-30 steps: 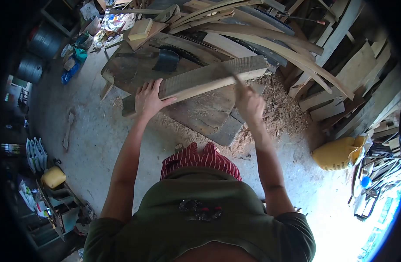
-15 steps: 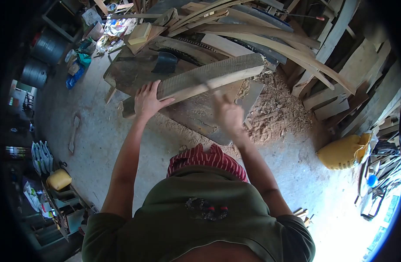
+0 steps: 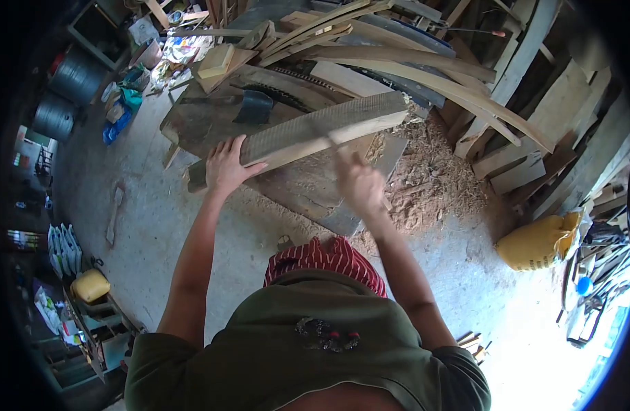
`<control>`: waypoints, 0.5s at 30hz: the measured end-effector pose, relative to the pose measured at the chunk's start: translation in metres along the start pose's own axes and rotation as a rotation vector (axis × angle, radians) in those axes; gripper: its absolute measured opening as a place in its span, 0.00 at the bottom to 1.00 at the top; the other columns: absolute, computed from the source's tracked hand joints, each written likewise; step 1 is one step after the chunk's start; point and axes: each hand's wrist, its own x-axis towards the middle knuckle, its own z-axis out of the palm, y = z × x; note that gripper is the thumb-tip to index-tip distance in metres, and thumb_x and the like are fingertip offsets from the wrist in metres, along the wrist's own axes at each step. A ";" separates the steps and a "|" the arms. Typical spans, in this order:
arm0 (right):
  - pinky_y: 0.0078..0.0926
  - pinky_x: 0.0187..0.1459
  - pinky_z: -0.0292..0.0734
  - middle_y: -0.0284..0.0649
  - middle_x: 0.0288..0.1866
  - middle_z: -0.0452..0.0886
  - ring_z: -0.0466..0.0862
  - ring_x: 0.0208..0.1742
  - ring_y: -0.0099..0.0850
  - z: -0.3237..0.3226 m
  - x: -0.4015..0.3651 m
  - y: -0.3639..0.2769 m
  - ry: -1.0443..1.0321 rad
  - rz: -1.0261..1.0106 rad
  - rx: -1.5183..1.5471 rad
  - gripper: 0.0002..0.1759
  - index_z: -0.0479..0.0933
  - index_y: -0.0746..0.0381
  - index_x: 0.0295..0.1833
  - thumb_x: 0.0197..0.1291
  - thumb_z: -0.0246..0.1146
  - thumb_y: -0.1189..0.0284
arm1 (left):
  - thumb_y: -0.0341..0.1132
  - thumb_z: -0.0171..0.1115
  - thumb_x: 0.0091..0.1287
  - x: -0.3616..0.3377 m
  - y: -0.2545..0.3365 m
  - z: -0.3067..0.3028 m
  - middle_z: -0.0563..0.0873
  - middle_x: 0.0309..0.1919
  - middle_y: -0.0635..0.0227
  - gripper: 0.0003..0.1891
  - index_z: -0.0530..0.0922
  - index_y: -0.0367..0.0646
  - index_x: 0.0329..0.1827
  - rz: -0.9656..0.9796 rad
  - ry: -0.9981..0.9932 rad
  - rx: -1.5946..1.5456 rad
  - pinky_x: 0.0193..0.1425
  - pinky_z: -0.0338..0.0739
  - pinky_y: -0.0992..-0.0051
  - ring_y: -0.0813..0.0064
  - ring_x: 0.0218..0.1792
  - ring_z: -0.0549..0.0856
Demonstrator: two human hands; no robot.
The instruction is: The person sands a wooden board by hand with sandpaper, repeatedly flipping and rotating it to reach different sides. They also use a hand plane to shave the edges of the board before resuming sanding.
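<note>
A long, thick wooden beam [image 3: 329,120] lies at a slant, its right end higher in the view, with a rough grey face and a paler near edge. Near its left end my left hand [image 3: 227,168] grips it, fingers over the top and thumb along the near side. My right hand [image 3: 361,186] is closed around the handle of a short-handled tool [image 3: 337,145]. Motion blurs the tool's dark head, beside the beam's pale edge; I cannot make out its exact kind. Under the beam is a low, worn wooden slab [image 3: 298,188].
Wood chips and shavings [image 3: 438,178] cover the floor at the right. Curved planks [image 3: 411,58] are piled behind the beam, and boards [image 3: 568,123] lean at the far right. A yellow sack [image 3: 534,243] stands at right; a dark curved piece [image 3: 253,107] lies behind the beam.
The view has shifted slightly. My left hand keeps its hold on the beam, and my right hand with the blurred tool remains close to the beam's pale edge.
</note>
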 end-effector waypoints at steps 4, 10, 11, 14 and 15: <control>0.20 0.09 0.64 0.29 0.24 0.80 0.65 0.10 0.18 0.035 0.001 0.028 -0.161 0.066 -0.169 0.29 0.61 0.46 0.77 0.72 0.53 0.60 | 0.64 0.72 0.49 0.001 -0.003 0.001 0.82 0.52 0.61 0.42 0.73 0.46 0.62 0.007 0.012 0.008 0.61 0.73 0.55 0.58 0.54 0.82; 0.17 0.09 0.55 0.26 0.17 0.78 0.58 0.09 0.15 0.030 0.006 0.018 0.111 0.070 0.101 0.25 0.68 0.47 0.73 0.74 0.49 0.57 | 0.64 0.72 0.49 0.000 -0.002 -0.003 0.82 0.50 0.61 0.42 0.73 0.46 0.61 -0.006 0.027 -0.017 0.60 0.74 0.55 0.57 0.54 0.82; 0.14 0.09 0.49 0.24 0.15 0.74 0.55 0.09 0.15 0.015 0.004 0.008 0.041 -0.039 0.056 0.26 0.67 0.51 0.74 0.74 0.49 0.59 | 0.64 0.72 0.49 -0.002 -0.002 -0.003 0.82 0.49 0.61 0.42 0.73 0.46 0.61 0.010 0.025 -0.023 0.59 0.74 0.55 0.57 0.53 0.82; 0.15 0.07 0.49 0.23 0.14 0.70 0.57 0.09 0.14 0.036 0.003 0.014 0.066 -0.084 -0.132 0.26 0.64 0.52 0.76 0.74 0.46 0.62 | 0.64 0.72 0.48 -0.001 -0.002 -0.007 0.83 0.49 0.60 0.42 0.74 0.46 0.61 0.015 0.012 -0.058 0.58 0.75 0.55 0.56 0.53 0.82; 0.18 0.06 0.53 0.26 0.13 0.70 0.60 0.09 0.15 0.039 0.011 0.034 -0.274 0.115 -0.089 0.27 0.60 0.47 0.77 0.74 0.45 0.66 | 0.64 0.72 0.48 -0.001 -0.001 -0.005 0.83 0.49 0.60 0.42 0.74 0.46 0.61 0.034 0.023 -0.070 0.58 0.75 0.55 0.56 0.53 0.82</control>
